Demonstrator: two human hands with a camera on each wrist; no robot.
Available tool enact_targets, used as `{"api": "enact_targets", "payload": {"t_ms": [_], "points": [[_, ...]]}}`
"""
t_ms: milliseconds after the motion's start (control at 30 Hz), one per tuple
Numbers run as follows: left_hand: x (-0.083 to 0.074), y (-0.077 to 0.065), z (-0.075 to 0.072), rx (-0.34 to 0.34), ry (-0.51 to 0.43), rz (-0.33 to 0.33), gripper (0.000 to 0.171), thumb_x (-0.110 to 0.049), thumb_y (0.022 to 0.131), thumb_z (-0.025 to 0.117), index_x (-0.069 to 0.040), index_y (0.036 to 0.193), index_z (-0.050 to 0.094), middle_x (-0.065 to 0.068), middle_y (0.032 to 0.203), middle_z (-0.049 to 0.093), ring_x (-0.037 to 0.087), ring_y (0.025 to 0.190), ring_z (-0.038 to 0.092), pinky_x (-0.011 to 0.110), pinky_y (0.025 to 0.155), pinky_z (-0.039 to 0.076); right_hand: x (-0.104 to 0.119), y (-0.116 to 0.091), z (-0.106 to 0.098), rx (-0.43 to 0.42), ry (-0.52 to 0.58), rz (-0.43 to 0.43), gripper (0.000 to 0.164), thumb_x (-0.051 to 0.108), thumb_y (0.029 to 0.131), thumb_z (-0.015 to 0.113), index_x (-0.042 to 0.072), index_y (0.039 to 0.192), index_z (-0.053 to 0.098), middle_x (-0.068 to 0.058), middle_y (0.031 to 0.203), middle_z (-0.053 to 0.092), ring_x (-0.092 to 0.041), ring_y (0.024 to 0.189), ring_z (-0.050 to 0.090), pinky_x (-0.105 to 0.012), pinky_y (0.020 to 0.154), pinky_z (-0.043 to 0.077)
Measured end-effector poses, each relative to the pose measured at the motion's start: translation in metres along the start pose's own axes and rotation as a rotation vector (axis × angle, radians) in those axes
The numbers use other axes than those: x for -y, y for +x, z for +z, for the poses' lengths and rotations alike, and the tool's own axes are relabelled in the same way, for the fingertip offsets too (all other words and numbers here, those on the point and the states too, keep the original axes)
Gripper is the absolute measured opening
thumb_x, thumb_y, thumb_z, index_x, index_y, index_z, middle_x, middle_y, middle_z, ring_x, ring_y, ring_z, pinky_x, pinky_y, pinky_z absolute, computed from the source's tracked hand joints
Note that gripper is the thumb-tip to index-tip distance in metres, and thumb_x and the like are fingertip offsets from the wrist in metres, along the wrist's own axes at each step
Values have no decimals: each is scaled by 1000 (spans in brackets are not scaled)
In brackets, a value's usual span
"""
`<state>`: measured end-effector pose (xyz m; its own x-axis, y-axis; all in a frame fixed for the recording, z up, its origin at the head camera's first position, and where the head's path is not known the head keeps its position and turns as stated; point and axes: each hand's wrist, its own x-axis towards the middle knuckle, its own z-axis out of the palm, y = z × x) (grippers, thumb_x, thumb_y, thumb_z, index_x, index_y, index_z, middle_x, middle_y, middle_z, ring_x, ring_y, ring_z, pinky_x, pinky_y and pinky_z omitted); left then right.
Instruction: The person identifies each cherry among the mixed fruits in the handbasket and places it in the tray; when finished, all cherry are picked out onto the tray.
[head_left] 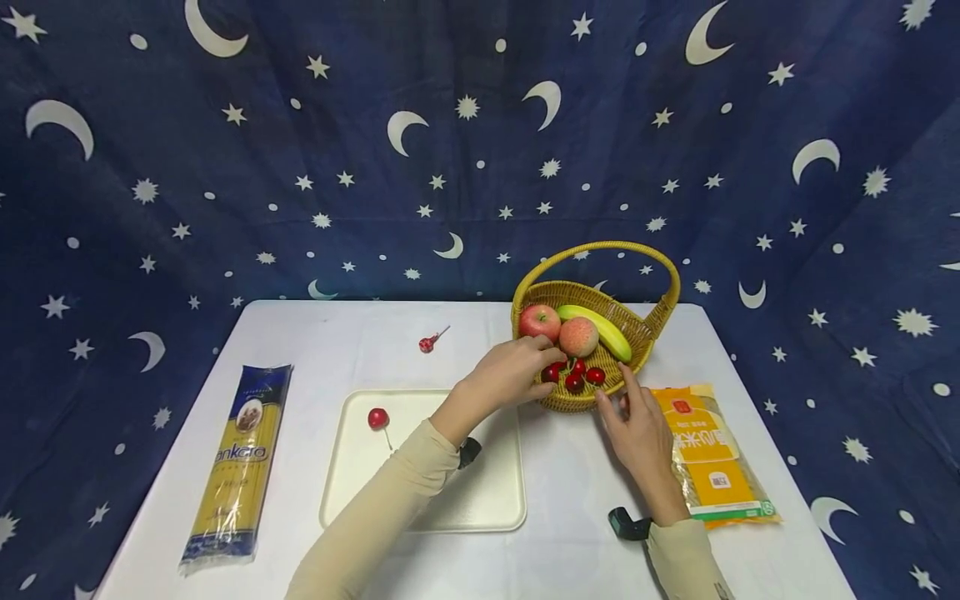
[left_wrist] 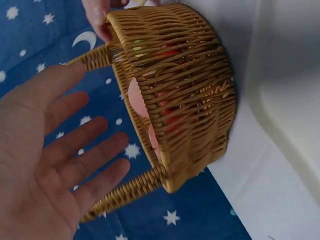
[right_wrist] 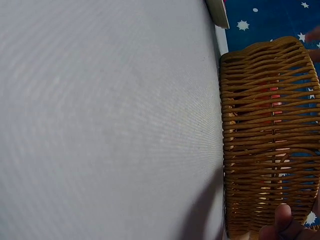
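A wicker basket point(head_left: 566, 402) with a tall handle stands at the table's back right. It holds an apple point(head_left: 540, 322), a peach point(head_left: 579, 337), a banana point(head_left: 600, 327) and several cherries point(head_left: 574, 382). My left hand point(head_left: 513, 371) hovers over the basket's left front side; the left wrist view shows its fingers spread with nothing held. At the right front, my right hand point(head_left: 637, 425) pinches the basket's rim, its thumb point(right_wrist: 283, 216) against the outer weave. One more cherry point(head_left: 378, 418) lies on a pale tray point(head_left: 450, 529), under my left forearm's side.
A red-wrapped lollipop point(head_left: 427, 343) lies behind the tray. On the left is a blue and yellow pasta packet point(head_left: 238, 467). An orange grain bag point(head_left: 712, 454) lies right of my right hand. A dark starry curtain point(head_left: 480, 167) hangs behind the white table point(head_left: 300, 350).
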<state>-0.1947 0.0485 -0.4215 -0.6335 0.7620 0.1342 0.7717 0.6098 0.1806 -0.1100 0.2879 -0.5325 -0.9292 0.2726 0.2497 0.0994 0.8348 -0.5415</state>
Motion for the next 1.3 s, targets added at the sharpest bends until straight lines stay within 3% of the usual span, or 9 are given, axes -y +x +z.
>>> {"api": "enact_targets", "payload": {"t_ms": [167, 367, 600, 800, 1000, 1300], "points": [[-3, 22, 0, 44, 67, 32, 36, -32, 96, 80, -22, 129, 74, 0, 120, 71, 15, 99, 71, 34, 80, 61, 0, -2, 3, 7, -5, 7, 67, 51, 104, 63, 18, 160, 46, -8, 94, 55, -25, 79, 45, -34, 68, 31], [-3, 38, 1, 118, 78, 29, 35, -32, 97, 79, -23, 130, 75, 0, 121, 71, 14, 99, 72, 34, 78, 62, 0, -2, 3, 9, -10, 8, 67, 52, 105, 61, 18, 161, 45, -8, 95, 54, -24, 78, 44, -34, 67, 31], [2, 56, 8, 242, 129, -2, 32, -35, 97, 78, -24, 127, 75, -4, 109, 78, 14, 106, 74, 39, 90, 62, -2, -1, 1, -4, -11, 5, 67, 51, 105, 62, 18, 161, 45, -9, 95, 54, -25, 79, 45, -34, 67, 31], [6, 66, 15, 351, 169, -18, 28, -32, 97, 79, -23, 123, 77, -6, 107, 78, 13, 105, 72, 36, 94, 61, 0, -4, 4, 26, -10, 17, 69, 53, 105, 61, 20, 162, 43, -8, 96, 53, -25, 80, 45, -34, 67, 31], [8, 77, 22, 448, 164, -38, 20, -28, 96, 79, -24, 116, 78, -8, 111, 78, 13, 106, 72, 37, 97, 60, -2, -4, 5, 1, -9, 13, 66, 51, 104, 63, 21, 161, 45, -7, 95, 54, -23, 78, 44, -33, 66, 32], [9, 80, 34, 481, 174, -32, 10, -23, 94, 80, -23, 103, 79, -4, 111, 80, 13, 103, 73, 36, 95, 61, -1, -2, 2, -7, -14, 3, 66, 51, 105, 62, 21, 161, 45, -6, 95, 54, -22, 79, 44, -32, 66, 31]]}}
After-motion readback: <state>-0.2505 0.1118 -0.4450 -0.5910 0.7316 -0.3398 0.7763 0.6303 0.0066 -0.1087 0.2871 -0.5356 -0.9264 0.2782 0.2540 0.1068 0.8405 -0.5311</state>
